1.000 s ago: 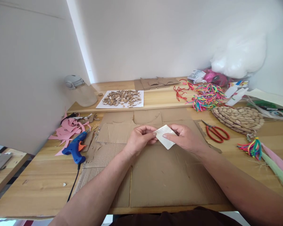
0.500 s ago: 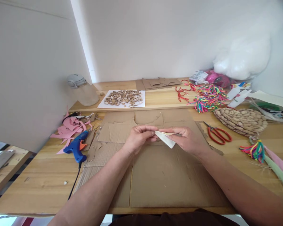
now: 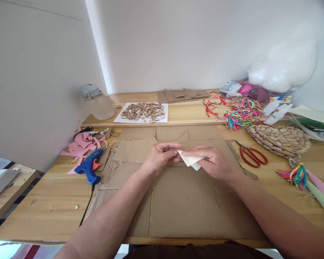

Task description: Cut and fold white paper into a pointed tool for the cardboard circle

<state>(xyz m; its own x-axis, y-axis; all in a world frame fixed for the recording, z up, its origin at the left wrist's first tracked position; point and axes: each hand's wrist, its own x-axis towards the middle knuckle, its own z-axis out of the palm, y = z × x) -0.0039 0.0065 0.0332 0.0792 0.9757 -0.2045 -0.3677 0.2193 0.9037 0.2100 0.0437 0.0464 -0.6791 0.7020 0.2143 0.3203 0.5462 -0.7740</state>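
Observation:
Between my hands is a small folded piece of cream-white paper or fabric point(image 3: 190, 159); I cannot tell which material. My left hand point(image 3: 162, 156) pinches its left tip with thumb and forefinger. On the other side, my right hand point(image 3: 214, 160) grips the wider end, fingers closed over part of it. Both hands are just above a flat sheet of brown cardboard point(image 3: 199, 201) that covers the middle of the table. Scissors with red handles point(image 3: 252, 155) lie to the right of my right hand. A blue glue gun point(image 3: 89, 167) rests to the left of my left hand.
Pink strips point(image 3: 81, 145) lie at the left. Wood-like brown chips point(image 3: 143, 111) are heaped on white paper at the back. Colourful thread tassels point(image 3: 243, 111) and a braided mat point(image 3: 279, 138) lie at the right. A clear jar point(image 3: 101, 106) stands at the back left.
The folded white piece has turned between my hands and now shows a broader cream face with a second layer below. My right fingers have shifted on it.

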